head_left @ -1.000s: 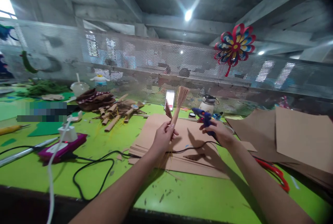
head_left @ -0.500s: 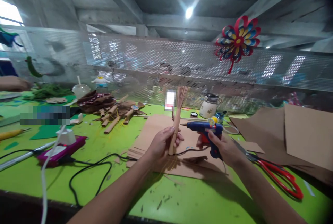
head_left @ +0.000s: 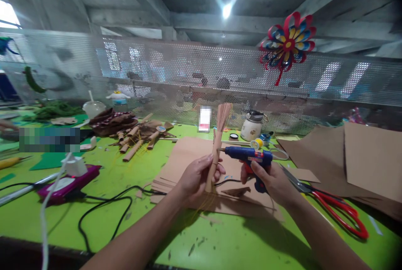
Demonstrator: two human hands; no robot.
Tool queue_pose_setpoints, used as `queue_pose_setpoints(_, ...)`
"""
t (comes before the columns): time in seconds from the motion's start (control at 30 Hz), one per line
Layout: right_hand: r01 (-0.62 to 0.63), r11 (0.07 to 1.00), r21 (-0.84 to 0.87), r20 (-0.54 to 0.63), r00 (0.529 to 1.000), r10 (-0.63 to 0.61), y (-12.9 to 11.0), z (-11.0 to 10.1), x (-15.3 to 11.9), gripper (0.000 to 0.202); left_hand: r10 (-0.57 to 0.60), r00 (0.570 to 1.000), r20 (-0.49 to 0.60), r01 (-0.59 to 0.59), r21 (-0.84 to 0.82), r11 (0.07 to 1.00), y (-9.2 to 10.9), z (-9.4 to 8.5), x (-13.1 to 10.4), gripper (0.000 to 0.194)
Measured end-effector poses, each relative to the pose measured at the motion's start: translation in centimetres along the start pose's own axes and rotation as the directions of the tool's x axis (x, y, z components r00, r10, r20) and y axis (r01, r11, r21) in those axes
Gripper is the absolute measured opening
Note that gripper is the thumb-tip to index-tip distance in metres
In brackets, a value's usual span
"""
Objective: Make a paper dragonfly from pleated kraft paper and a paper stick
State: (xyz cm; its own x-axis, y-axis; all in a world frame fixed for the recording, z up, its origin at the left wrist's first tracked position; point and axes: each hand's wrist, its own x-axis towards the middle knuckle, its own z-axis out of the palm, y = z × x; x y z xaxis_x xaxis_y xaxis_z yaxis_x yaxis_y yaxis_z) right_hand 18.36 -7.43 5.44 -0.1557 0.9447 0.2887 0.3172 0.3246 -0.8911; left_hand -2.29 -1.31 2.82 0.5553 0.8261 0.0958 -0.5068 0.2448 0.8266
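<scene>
My left hand (head_left: pixel 201 176) is closed round a brown paper tube with a fringed, fanned top (head_left: pixel 216 155), held tilted slightly right of upright. Thin yellow strands trail below it. In my right hand (head_left: pixel 266 176) is a blue glue gun (head_left: pixel 246 153) with a red trigger, pointing left. Its nozzle tip meets or nearly meets the side of the tube; contact is hard to tell. Under both hands lie sheets of brown paper (head_left: pixel 182 153), and a crumpled dark brown paper scrap (head_left: pixel 237 192) rests on them.
Red-handled scissors (head_left: pixel 341 211) lie at right beside large brown paper sheets (head_left: pixel 373 165). More paper tubes (head_left: pixel 133 150) are piled left of centre. A purple power strip (head_left: pixel 69 184) with cables sits at left. Behind stand a jar (head_left: pixel 251 127) and a perforated metal screen (head_left: pixel 176 69).
The glue gun's nozzle has come closer to the paper tube, which now leans a little more to the right. The person's hand at far left has drawn back toward the frame's edge.
</scene>
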Motion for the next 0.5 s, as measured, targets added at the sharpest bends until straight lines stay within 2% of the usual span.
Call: queue_pose_setpoints(0.5, 0.061, 0.993, -0.102, -0.011, 0.998, -0.062, 0.15, -0.01, 0.11, 0.047, -0.022, 1.000, -0.008, 0.022, -0.008, 1.000, -0.09, -0.04, 0.03, 0.022)
